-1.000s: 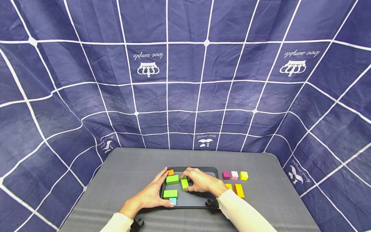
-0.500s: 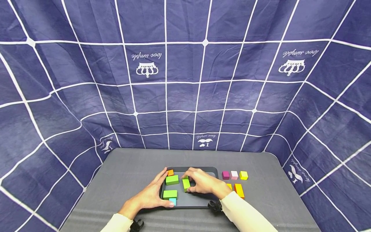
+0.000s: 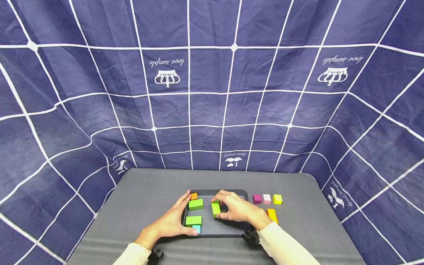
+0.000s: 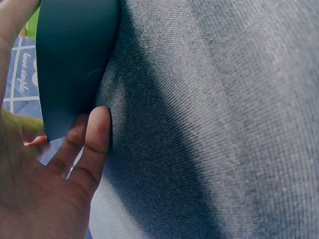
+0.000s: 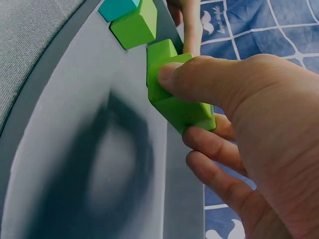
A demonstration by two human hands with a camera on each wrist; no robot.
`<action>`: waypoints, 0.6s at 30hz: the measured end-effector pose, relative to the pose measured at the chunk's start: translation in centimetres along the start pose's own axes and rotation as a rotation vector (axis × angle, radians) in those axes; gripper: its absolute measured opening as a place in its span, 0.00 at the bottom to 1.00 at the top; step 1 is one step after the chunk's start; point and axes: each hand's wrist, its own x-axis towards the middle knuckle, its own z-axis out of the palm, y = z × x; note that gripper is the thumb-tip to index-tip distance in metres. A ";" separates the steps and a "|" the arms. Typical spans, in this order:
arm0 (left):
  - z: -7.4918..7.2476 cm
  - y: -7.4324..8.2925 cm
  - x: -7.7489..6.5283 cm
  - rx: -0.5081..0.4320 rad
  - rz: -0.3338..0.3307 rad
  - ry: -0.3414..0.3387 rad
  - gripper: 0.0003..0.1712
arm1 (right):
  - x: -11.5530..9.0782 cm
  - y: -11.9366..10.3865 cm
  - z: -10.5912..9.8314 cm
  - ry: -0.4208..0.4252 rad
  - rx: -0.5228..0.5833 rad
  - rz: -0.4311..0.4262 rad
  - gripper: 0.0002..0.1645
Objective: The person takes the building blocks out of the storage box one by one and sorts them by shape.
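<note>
A shallow dark grey tray (image 3: 228, 235) lies on the table. My left hand (image 3: 170, 221) grips its left end, with the thumb by the near rim and the fingers along the outer wall; in the left wrist view the fingertips touch that wall. My right hand (image 3: 236, 208) pinches a green rectangular block (image 5: 182, 112) between thumb and fingers, over the middle of the tray. Two more green blocks, the far one (image 3: 195, 204) and the near one (image 3: 193, 221), sit at the tray's left. An orange cube (image 3: 194, 196) and a cyan cube (image 3: 196, 228) lie beside them.
Right of the tray stand a magenta cube (image 3: 257, 199), a pale pink cube (image 3: 266, 198) and a yellow cube (image 3: 277, 199). An orange block (image 3: 272, 215) lies nearer, partly behind the right forearm. A blue cloth (image 3: 212, 110) with white lines hangs behind the grey table (image 3: 149, 184).
My right hand has shifted a little to the right over the tray, carrying the green block with it. My left hand keeps its place on the tray.
</note>
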 end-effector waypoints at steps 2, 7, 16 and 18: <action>0.0 0.1 0.0 0.003 0.001 -0.001 0.86 | -0.3 -0.1 -0.3 0.003 -0.008 0.002 0.30; -0.2 0.2 0.0 0.002 0.005 -0.007 0.86 | -1.1 0.0 -0.9 0.029 -0.035 -0.036 0.30; -0.1 0.1 0.1 0.002 0.002 -0.003 0.86 | -2.6 0.1 -1.6 0.066 -0.044 -0.040 0.29; -0.1 0.0 0.1 0.000 -0.002 -0.006 0.86 | -3.0 0.1 -1.8 0.070 -0.043 -0.037 0.29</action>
